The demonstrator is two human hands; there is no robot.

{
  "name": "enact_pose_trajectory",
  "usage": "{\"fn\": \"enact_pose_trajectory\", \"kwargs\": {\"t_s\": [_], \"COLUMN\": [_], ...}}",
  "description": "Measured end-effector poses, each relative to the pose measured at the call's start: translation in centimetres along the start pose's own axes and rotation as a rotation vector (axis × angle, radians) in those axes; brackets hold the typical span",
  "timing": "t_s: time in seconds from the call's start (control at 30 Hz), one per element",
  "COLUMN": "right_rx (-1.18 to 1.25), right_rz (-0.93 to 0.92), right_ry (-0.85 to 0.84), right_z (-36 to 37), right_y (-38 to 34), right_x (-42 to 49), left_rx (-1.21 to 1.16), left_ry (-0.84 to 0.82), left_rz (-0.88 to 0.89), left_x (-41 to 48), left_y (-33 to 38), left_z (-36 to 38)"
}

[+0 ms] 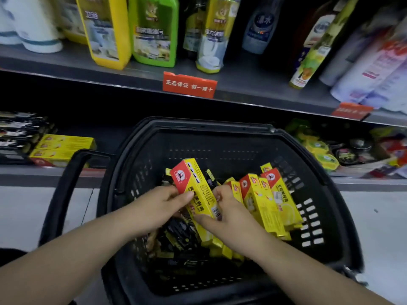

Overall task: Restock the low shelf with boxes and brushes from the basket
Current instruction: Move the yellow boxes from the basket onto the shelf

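A black plastic basket [308, 249] stands on the floor in front of the low shelf [44, 172]. It holds several yellow and red boxes [262, 201] leaning on its right side and dark packaged brushes [178, 241] lying at the bottom. One yellow and red box [193, 183] is raised, tilted, above the others. My left hand [163, 203] grips its left edge and my right hand [229, 214] holds its right side and lower end. Both hands are inside the basket.
Two like yellow boxes [63, 148] and dark brush packs [19, 130] lie on the low shelf at left. Yellow packets [319, 150] fill the shelf at right. Above, a shelf carries cleaner bottles [154, 31] and a red tag [189, 84]. The basket handle [63, 190] hangs left.
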State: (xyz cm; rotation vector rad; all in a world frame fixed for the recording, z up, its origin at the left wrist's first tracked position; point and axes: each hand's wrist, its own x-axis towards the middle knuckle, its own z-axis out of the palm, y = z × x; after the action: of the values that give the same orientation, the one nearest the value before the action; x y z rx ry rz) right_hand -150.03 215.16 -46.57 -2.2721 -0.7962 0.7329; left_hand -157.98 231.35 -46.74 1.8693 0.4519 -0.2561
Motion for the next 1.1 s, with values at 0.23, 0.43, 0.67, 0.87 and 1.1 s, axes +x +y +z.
{"fn": "enact_pose_trajectory", "kwargs": {"t_s": [0.23, 0.43, 0.67, 0.87, 1.1], "right_rx": [0.969, 0.375, -0.598, -0.672, -0.774], "right_rz": [0.311, 0.280, 0.359, 0.530, 0.344], "right_ry": [-0.149, -0.227, 0.015, -0.035, 0.143], "right_z": [-1.8, -3.0, -7.0, -6.2, -4.1], "right_y": [-0.9, 0.3, 4.7, 6.6, 7.3], "right_x": [0.6, 1.6, 3.6, 4.4, 4.6], "left_rx": [-0.964, -0.987, -0.806, -0.781, -0.800], "left_ry": [-0.029, -0.059, 0.110, 0.026, 0.007], "left_rz": [-0.124, -0.176, -0.291, -0.353, -0.331], "left_x": [2.2, 2.9, 3.3, 3.3, 2.8], "left_y": [2.1, 1.6, 0.4, -0.3, -0.1], "left_z": [3.5, 2.5, 1.4, 1.2, 1.3]}}
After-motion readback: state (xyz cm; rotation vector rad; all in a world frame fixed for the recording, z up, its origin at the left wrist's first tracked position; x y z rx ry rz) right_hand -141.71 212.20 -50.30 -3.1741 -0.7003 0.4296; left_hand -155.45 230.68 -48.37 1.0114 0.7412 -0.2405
